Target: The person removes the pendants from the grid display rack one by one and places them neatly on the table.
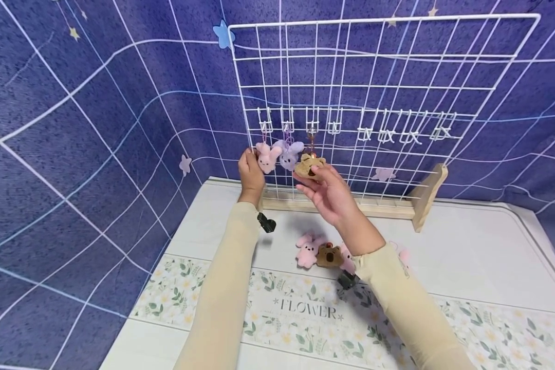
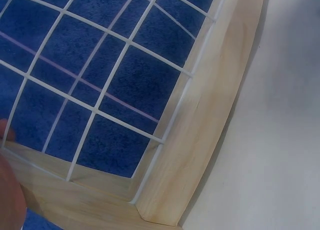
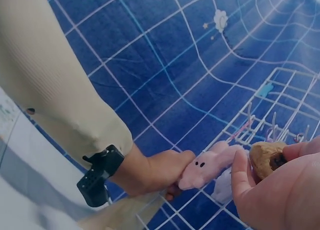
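Observation:
My right hand [image 1: 330, 198] pinches a brown bear plush keychain [image 1: 307, 165] between thumb and fingers; its cord rises to a hook on the white wire grid rack [image 1: 374, 86]. The bear [image 3: 265, 159] also shows in the right wrist view, partly covered by the fingers. At the rack's left edge my left hand [image 1: 252, 173] grips its side. Only a bit of that hand shows in the left wrist view, beside the wooden post [image 2: 55, 200]. A pink bunny plush [image 1: 266, 160] and a lilac bunny plush [image 1: 289, 156] hang between the hands.
Several white hooks [image 1: 386, 135] line the grid to the right. On the white table [image 1: 472, 257] lie a pink bunny plush [image 1: 307, 253], a brown bear plush [image 1: 329, 256] and other pink plushes partly behind my right arm. A wooden foot [image 1: 430, 198] supports the rack's right end.

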The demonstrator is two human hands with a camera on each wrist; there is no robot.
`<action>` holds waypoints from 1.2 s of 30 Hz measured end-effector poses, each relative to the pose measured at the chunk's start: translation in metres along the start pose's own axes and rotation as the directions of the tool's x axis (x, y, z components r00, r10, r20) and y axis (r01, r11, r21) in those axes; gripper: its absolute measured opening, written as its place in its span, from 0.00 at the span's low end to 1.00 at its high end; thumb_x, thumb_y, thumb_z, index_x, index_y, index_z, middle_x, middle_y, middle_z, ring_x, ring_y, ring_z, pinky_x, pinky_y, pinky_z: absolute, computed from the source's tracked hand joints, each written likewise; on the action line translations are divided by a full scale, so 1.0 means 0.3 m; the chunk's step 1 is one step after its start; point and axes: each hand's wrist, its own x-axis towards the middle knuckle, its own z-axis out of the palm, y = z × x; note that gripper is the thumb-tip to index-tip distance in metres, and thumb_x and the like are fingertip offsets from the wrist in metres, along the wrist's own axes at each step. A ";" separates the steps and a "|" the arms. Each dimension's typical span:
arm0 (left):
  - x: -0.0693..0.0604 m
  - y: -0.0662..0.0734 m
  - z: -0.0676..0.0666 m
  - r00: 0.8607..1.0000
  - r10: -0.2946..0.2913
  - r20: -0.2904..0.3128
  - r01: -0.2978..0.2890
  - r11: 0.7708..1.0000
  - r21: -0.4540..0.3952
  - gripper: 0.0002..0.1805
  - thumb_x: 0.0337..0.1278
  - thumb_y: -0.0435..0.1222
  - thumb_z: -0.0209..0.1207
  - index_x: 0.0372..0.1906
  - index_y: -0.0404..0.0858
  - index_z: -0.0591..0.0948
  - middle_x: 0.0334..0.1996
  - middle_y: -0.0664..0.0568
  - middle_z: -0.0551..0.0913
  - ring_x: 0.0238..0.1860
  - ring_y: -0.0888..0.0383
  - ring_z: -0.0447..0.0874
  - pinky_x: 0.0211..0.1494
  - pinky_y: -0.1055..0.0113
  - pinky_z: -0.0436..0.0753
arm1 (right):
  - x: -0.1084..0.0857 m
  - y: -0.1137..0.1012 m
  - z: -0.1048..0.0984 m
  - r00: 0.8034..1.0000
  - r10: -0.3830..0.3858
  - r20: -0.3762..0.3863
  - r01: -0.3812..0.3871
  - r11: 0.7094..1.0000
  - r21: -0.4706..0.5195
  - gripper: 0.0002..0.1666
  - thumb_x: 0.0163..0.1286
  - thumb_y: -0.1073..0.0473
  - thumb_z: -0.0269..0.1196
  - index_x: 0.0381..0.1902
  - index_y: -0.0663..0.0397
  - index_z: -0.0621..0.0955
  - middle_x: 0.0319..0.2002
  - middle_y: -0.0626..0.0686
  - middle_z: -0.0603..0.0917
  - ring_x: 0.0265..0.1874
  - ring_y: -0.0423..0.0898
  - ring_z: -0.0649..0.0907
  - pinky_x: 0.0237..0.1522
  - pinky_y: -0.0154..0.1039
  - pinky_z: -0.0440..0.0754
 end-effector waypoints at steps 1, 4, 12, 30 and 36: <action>0.001 0.000 0.000 1.000 0.003 0.000 -0.003 1.000 0.004 0.20 0.82 0.35 0.40 0.32 0.35 0.77 0.30 0.54 0.75 0.35 0.65 0.73 0.45 0.74 0.73 | -0.006 -0.001 0.002 1.000 -0.010 0.000 0.010 1.000 -0.006 0.08 0.85 0.61 0.50 0.55 0.48 0.74 0.61 0.56 0.78 0.59 0.53 0.86 0.56 0.39 0.88; 0.002 0.003 -0.001 1.000 0.004 0.002 -0.004 1.000 0.006 0.20 0.82 0.35 0.40 0.32 0.36 0.77 0.31 0.53 0.75 0.35 0.65 0.73 0.45 0.73 0.73 | -0.024 -0.007 0.010 0.999 -0.041 0.009 0.041 0.999 -0.034 0.07 0.84 0.62 0.52 0.54 0.47 0.74 0.58 0.55 0.79 0.55 0.51 0.88 0.53 0.39 0.89; 0.005 0.005 0.001 1.000 -0.005 0.000 0.005 1.000 -0.001 0.20 0.82 0.36 0.40 0.31 0.35 0.76 0.30 0.57 0.75 0.34 0.67 0.72 0.44 0.74 0.73 | -0.072 -0.030 0.038 0.989 -0.124 0.077 0.134 0.982 -0.133 0.10 0.83 0.65 0.51 0.55 0.47 0.74 0.48 0.50 0.83 0.47 0.44 0.92 0.46 0.37 0.89; -0.002 0.003 -0.004 1.000 -0.009 0.012 0.009 1.000 -0.022 0.20 0.84 0.35 0.40 0.32 0.37 0.76 0.30 0.59 0.75 0.34 0.67 0.73 0.43 0.75 0.74 | -0.099 -0.043 0.063 0.973 -0.190 0.132 0.213 0.959 -0.188 0.16 0.78 0.69 0.51 0.59 0.49 0.73 0.53 0.49 0.81 0.43 0.44 0.91 0.42 0.36 0.89; 0.000 0.005 -0.003 1.000 0.003 0.016 -0.003 1.000 -0.013 0.20 0.84 0.35 0.39 0.31 0.36 0.76 0.29 0.61 0.73 0.32 0.67 0.71 0.41 0.74 0.72 | -0.110 -0.040 0.064 0.973 -0.194 0.127 0.219 0.951 -0.220 0.19 0.76 0.71 0.53 0.59 0.49 0.73 0.51 0.50 0.78 0.43 0.43 0.89 0.43 0.38 0.90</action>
